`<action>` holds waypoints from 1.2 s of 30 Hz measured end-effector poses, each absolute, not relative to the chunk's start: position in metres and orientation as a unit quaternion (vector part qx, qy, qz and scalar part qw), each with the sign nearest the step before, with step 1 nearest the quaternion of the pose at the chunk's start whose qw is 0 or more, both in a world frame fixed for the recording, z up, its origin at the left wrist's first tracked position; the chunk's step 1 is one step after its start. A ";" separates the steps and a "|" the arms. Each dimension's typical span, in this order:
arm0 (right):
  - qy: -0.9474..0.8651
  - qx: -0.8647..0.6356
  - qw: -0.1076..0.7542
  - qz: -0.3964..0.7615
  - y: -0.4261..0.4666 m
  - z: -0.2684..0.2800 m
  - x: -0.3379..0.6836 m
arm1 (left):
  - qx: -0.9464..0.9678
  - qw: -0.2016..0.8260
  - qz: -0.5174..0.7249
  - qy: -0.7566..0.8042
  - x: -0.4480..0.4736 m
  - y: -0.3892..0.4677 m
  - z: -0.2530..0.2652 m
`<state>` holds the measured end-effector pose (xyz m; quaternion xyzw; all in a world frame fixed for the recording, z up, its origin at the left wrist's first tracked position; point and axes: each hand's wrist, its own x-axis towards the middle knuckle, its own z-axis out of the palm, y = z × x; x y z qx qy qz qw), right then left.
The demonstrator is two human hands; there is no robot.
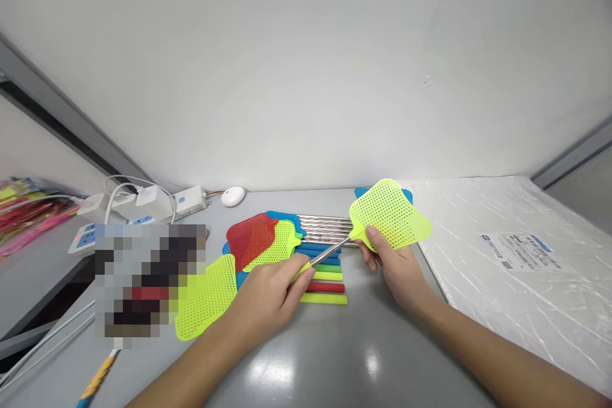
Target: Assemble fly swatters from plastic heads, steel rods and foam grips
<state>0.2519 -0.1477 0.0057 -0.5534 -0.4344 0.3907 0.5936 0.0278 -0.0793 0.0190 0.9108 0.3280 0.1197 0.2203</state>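
Observation:
Between my two hands is a yellow-green fly swatter (389, 217) with a perforated head and a metal shaft. My right hand (392, 264) pinches it at the neck, below the head. The fingers of my left hand (270, 290) are closed round its yellow-green handle end. Under and behind my left hand lie more swatters: a red swatter head (251, 242), a yellow-green swatter head (205, 299) and blue ones. Their metal shafts (327, 226) run side by side, with blue, green, red and yellow handles (322, 299) in a row. A blue swatter head (406, 194) shows behind the held one.
A flat package in white wrap (497, 306) with a label covers the right side. At the left are a power strip (86, 239), chargers (155, 203), cables and a blurred-out object (148, 280). A white oval case (233, 196) sits by the wall.

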 end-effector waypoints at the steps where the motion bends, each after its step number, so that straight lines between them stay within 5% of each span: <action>1: -0.437 -0.549 0.591 0.397 -0.148 0.006 0.252 | 0.912 0.220 0.120 0.325 0.027 -0.079 0.019; 11: -0.430 -0.525 0.596 0.429 -0.155 0.002 0.250 | 0.917 0.226 0.154 0.291 0.032 -0.088 0.015; 24: -0.328 -0.586 0.592 0.446 -0.161 0.004 0.229 | 0.930 -0.095 0.271 0.228 0.024 -0.075 0.015; 36: -0.466 -0.595 0.508 0.412 -0.173 -0.002 0.219 | 0.950 -0.040 0.213 0.226 0.026 -0.082 0.021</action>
